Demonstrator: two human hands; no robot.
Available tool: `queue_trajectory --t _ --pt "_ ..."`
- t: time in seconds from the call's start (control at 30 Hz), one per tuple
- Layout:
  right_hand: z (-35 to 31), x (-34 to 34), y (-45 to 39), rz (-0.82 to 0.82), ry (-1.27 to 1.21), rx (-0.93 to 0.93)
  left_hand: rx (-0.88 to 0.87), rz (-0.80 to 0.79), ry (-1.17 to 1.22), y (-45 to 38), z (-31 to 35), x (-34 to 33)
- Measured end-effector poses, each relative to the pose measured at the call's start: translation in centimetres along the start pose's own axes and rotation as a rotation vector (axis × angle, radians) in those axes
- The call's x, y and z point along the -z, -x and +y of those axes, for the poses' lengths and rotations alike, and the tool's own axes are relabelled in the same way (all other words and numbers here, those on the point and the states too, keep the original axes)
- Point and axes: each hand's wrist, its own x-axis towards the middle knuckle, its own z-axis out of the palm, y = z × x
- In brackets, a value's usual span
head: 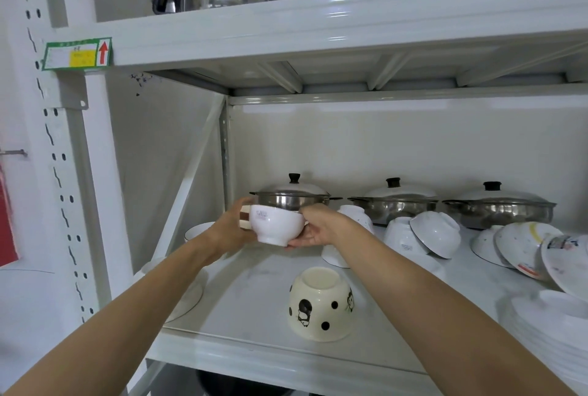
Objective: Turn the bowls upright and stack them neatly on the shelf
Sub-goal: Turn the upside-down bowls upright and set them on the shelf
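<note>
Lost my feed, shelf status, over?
Both hands, left hand and right hand, grip white bowl, upright, off shelf. Cartoon bowl below still upside down. Path clear.

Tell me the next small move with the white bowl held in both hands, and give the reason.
Probably lower the white bowl onto a bare patch of shelf. The left hand and right hand already hold it upright, foot down, above the shelf, while the spotted cream bowl in front is upside down.

White shelf (pixel 254 309): 3 lidded pots (pixel 394 204), overturned bowls (pixel 319 306), plates (pixel 553 316).
</note>
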Motion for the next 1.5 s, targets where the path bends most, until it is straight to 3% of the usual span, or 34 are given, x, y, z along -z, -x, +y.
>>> queue_trajectory --t 0.13,0.2,0.33,0.43,0.9,1.1,1.2,1.3,1.5 --pt "0.7 -0.6 0.8 0.068 0.118 0.037 0.31 0.116 0.324 -0.8 0.0 0.4" --pt "0.9 -0.9 0.6 0.062 0.169 0.028 0.392 0.14 0.279 -1.5 -0.3 0.3" --pt "1.3 -1.7 -0.6 0.061 0.257 -0.015 0.444 0.028 0.057 -1.8 -0.7 -0.2" --pt "1.5 -2.1 -1.2 0.064 0.292 -0.045 0.415 -0.066 -0.134 -2.1 -0.6 -0.3" --pt "1.4 -2.4 -1.7 0.108 0.58 -0.072 0.375 -0.19 -0.504 -3.8 -0.3 -0.5" --pt "0.8 -0.9 -2.3 0.213 0.628 -0.01 0.091 -0.046 -0.795 -5.7 0.6 -1.9" --pt "0.1 0.2 -1.5 0.273 0.559 0.021 -0.011 0.049 -0.743 -6.7 1.6 -3.1" --pt "-0.5 2.3 -1.1 0.394 0.505 0.091 -0.068 0.043 -0.648 -7.6 3.0 -4.8" --pt "-0.7 7.4 -0.3 0.683 0.496 0.184 -0.074 -0.11 -0.278 -9.3 5.2 -9.3"
